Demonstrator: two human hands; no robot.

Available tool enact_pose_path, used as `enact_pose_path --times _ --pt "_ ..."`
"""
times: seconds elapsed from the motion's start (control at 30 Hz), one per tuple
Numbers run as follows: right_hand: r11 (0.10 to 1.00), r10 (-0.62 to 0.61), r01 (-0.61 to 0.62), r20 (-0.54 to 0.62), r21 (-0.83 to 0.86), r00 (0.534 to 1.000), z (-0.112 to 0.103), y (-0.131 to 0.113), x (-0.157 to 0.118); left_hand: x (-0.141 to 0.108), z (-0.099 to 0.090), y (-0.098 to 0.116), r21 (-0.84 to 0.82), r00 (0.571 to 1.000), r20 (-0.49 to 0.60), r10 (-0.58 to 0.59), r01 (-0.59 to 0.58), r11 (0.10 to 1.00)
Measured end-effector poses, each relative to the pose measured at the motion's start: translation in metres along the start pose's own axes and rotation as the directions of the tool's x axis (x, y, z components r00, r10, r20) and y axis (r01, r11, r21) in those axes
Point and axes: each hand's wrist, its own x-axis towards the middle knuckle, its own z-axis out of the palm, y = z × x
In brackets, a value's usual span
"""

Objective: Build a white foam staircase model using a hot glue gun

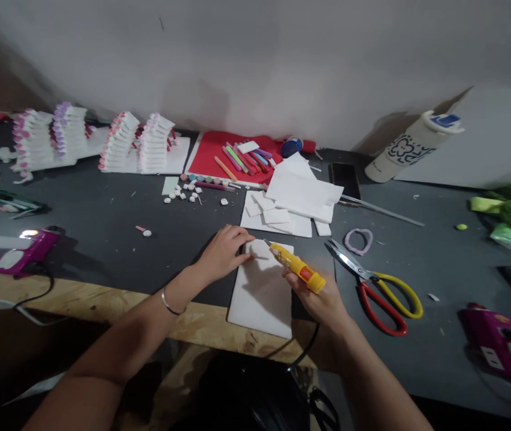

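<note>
A white foam board (262, 299) lies at the table's front edge, partly overhanging it. My right hand (316, 299) is wrapped round a yellow glue gun (298, 266), its tip pointing left, close over the upper part of the board. My left hand (228, 251) reaches in from the left, fingers apart, with its fingertips at the board's upper left edge. Whether a small thin piece lies under those fingertips is too small to tell. Just behind the board sits a stack of white sheets and cut pieces (300, 191).
Scissors (363, 275) with red and yellow handles lie right of the board, near a hair tie (358, 241). Markers rest on red sheets (205, 149) behind. A bottle (410, 146) stands back right; purple devices (21, 251) lie at both sides.
</note>
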Motion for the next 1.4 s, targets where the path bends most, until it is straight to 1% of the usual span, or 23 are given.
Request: enact_pose_path --times 0.17,0.3,0.53,0.67,0.97,1.4 --pt "0.998 -0.064 0.065 0.065 -0.013 0.996 0.0059 -0.0012 -0.0010 -0.0019 0.0029 0.0045 -0.001 0.997 -0.054 0.047 -0.047 0.999" --pt "0.996 -0.076 0.079 0.092 -0.031 0.993 0.0083 -0.0028 -0.0015 -0.0021 0.0039 0.0066 -0.002 0.996 -0.065 0.053 -0.053 0.999" --pt "0.994 -0.087 0.094 0.096 -0.064 0.992 0.0089 -0.0047 -0.0009 -0.0033 0.0028 0.0075 0.000 0.992 -0.069 0.105 -0.106 0.994" --pt "0.992 -0.082 0.090 0.101 -0.088 0.992 0.0087 -0.0047 -0.0003 -0.0032 0.0008 0.0084 0.013 0.994 -0.059 0.093 -0.093 0.996" --pt "0.990 -0.109 0.115 0.079 -0.080 0.991 0.0096 -0.0051 0.0003 -0.0032 0.0002 0.0090 0.040 0.989 -0.092 0.119 -0.115 0.993" --pt "0.989 -0.116 0.125 0.109 -0.083 0.987 0.0099 -0.0065 -0.0001 -0.0037 -0.0006 0.0097 0.042 0.986 -0.101 0.135 -0.131 0.990"
